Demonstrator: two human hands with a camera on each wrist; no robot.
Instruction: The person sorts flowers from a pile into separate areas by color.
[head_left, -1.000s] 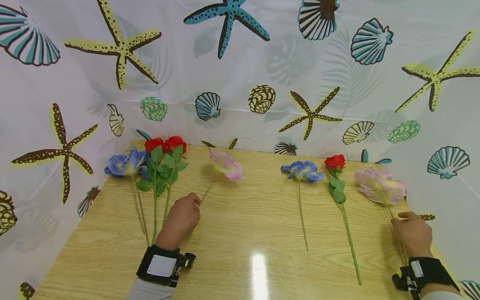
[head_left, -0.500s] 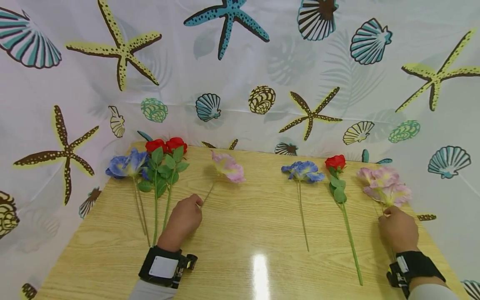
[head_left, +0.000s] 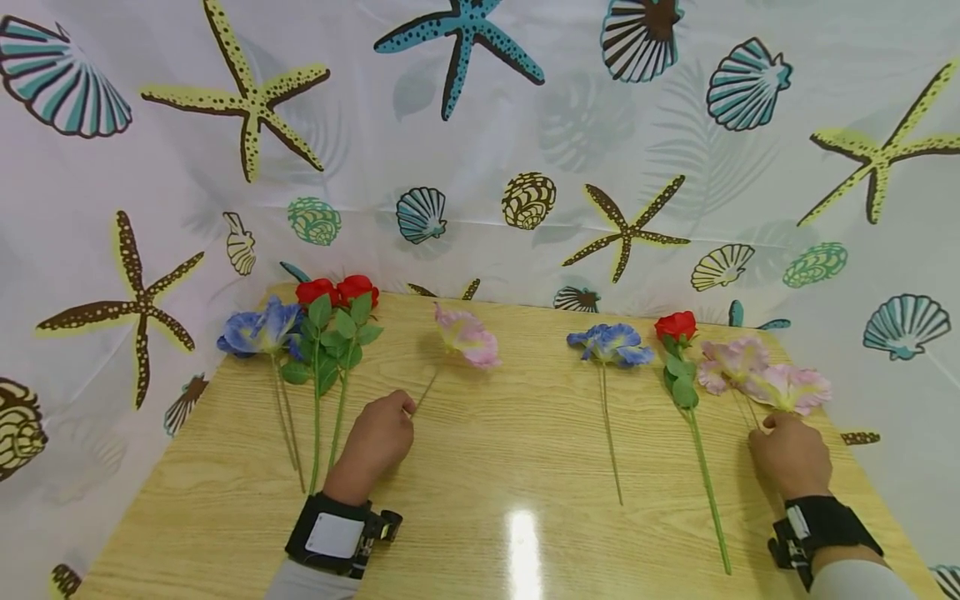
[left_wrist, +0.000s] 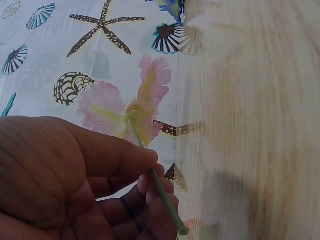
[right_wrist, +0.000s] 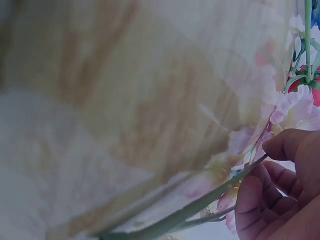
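My left hand (head_left: 375, 442) pinches the thin stem of a pink flower (head_left: 467, 335) between thumb and fingers. In the left wrist view, the stem (left_wrist: 165, 194) crosses the fingertips and its lower end sticks out below them. On the right, my right hand (head_left: 793, 457) pinches a stem (right_wrist: 200, 206) under two pink blooms. One pink bloom (head_left: 797, 389) sits just above the fingers; the other pink bloom (head_left: 731, 364) lies beside it, near the red rose (head_left: 676, 325). A second stem runs close by in the right wrist view; whether it is gripped too I cannot tell.
Blue flowers (head_left: 262, 327) and two red roses (head_left: 357, 288) with leafy stems lie at the left of the wooden table (head_left: 517, 442). A single blue flower (head_left: 611, 345) lies right of centre. Behind hangs a shell-and-starfish cloth (head_left: 480, 150).
My right hand has moved left, and the two pink blooms there, overlapping before, are now spread side by side. The left hand and its pink flower have shifted slightly right.
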